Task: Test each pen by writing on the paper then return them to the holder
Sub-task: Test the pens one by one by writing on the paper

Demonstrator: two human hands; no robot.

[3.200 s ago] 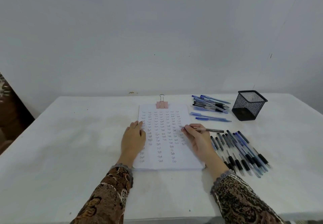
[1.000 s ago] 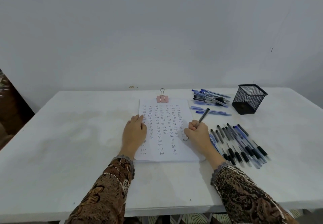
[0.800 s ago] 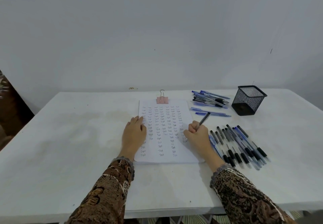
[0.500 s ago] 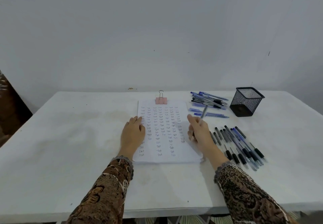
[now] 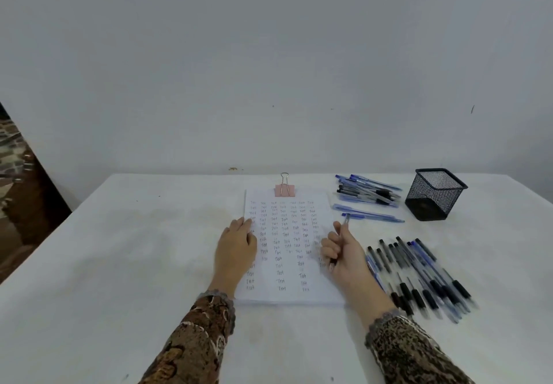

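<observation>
At the far left edge a brown patterned surface [image 5: 18, 192] stands beside the white tabletop [image 5: 134, 249]; the left hand [image 5: 236, 252] lies flat, fingers straight and close together, pressing the left margin of the paper [image 5: 287, 297]; the sheet is covered with columns of small handwritten words and carries a pink binder clip [image 5: 284, 189] at its far edge. The right hand [image 5: 344, 253] rests at the paper's right margin, fingers curled round a pen [image 5: 346, 222]; the pen stands steeply with its upper end pointing away from the person; whether its tip meets the sheet I cannot tell. Beyond that hand lie two blue pens [image 5: 369, 216] side by side, and behind them a loose pile of pens [image 5: 368, 192]; nearer, right of the wrist, a row of pens [image 5: 419, 276] lies fanned on the tabletop. The black mesh holder [image 5: 435, 196] stands at the far right, just beside the pile.
</observation>
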